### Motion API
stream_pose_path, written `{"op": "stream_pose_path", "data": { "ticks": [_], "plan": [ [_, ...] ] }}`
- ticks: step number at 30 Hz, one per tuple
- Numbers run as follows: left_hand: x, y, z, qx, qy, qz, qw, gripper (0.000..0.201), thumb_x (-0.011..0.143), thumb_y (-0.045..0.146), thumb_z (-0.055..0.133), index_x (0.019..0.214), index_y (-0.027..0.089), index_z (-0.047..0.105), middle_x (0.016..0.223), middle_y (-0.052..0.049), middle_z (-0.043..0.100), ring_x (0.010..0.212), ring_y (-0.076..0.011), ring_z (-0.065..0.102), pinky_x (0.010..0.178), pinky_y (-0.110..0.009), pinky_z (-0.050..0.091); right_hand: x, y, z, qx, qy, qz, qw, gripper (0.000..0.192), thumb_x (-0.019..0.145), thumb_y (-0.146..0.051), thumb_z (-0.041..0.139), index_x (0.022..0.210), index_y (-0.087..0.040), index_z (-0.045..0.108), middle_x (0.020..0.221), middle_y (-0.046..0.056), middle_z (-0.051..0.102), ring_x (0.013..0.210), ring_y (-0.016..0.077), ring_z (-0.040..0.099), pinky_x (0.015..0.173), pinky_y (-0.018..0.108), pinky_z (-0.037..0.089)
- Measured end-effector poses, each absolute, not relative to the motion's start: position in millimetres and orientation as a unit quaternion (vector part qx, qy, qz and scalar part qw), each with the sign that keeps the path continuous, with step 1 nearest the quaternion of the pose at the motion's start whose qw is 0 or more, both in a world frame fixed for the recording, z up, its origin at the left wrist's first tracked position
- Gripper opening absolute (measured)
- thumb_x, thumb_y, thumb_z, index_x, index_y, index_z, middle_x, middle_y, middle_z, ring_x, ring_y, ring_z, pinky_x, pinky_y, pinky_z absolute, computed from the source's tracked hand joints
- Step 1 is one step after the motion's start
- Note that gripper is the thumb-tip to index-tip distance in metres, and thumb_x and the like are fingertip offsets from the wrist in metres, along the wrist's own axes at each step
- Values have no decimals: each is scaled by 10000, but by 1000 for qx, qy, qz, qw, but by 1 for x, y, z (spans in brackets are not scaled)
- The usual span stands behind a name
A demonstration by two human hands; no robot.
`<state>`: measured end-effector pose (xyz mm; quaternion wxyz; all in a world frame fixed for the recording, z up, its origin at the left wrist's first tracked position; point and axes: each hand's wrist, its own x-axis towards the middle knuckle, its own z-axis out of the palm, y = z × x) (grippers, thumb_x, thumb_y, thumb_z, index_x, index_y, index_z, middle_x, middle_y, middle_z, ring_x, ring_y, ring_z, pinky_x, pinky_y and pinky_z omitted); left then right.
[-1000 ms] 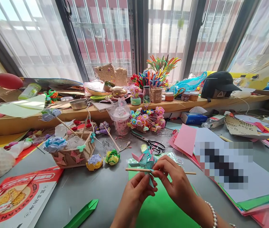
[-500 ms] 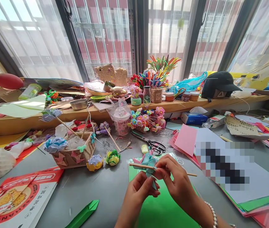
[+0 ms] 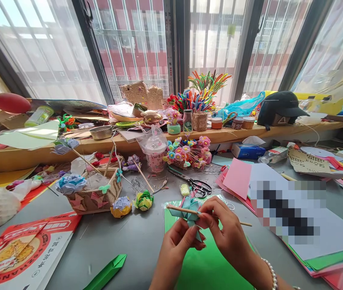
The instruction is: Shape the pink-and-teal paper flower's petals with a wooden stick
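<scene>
My left hand pinches a light-blue folded paper flower from below, thumb and fingers on its lower folds. My right hand is closed on a thin wooden stick, which lies across the front of the flower and runs out past the hand to the right. The right fingertips are against the flower's right side; whether they grip the paper too I cannot tell. Beneath both hands lies green paper. At the lower left rests a folded green paper strip.
Black-handled scissors lie just behind the hands. A box with paper flowers stands left, beside a yellow-green paper flower. Stacked coloured paper covers the right side. A lidded cup stands near the wooden ledge.
Both hands, with the flower and stick, have shifted very slightly right in the view. The grip on each looks the same, and the stick tilts a little more.
</scene>
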<state>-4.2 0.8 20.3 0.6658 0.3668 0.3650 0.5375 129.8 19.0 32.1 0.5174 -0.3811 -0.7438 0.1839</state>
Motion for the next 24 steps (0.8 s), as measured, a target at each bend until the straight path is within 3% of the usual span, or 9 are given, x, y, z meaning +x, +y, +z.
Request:
{"op": "stream_pose_path", "data": {
  "ticks": [12,15,19,24],
  "plan": [
    [-3,0,16,366,363,536,668,241,623,351,744,621,144,622,570,6,664,502,-113,609,541,-217,469,128,18,30,-352,-771,28,530,113,876,-92,419,865,-169,502,777,49,511,687,164,519,587,278,472],
    [-4,1,15,374,366,537,662,237,624,360,740,671,146,650,574,12,653,515,-116,603,551,-224,472,130,17,33,-348,-783,31,514,103,895,-134,407,885,-163,506,798,60,525,704,171,527,594,285,480],
    [-5,0,20,381,384,554,633,220,637,365,728,706,162,681,602,20,649,545,-107,580,572,-212,464,136,17,38,-342,-789,59,507,132,861,-283,519,907,-159,527,814,64,530,728,189,544,612,307,488],
    [-2,-2,23,392,382,569,614,196,654,354,715,682,165,670,588,19,644,556,-115,567,572,-210,458,139,20,39,-345,-790,70,502,46,830,-177,547,868,-164,570,809,54,538,701,175,563,590,285,474]
  ]
}}
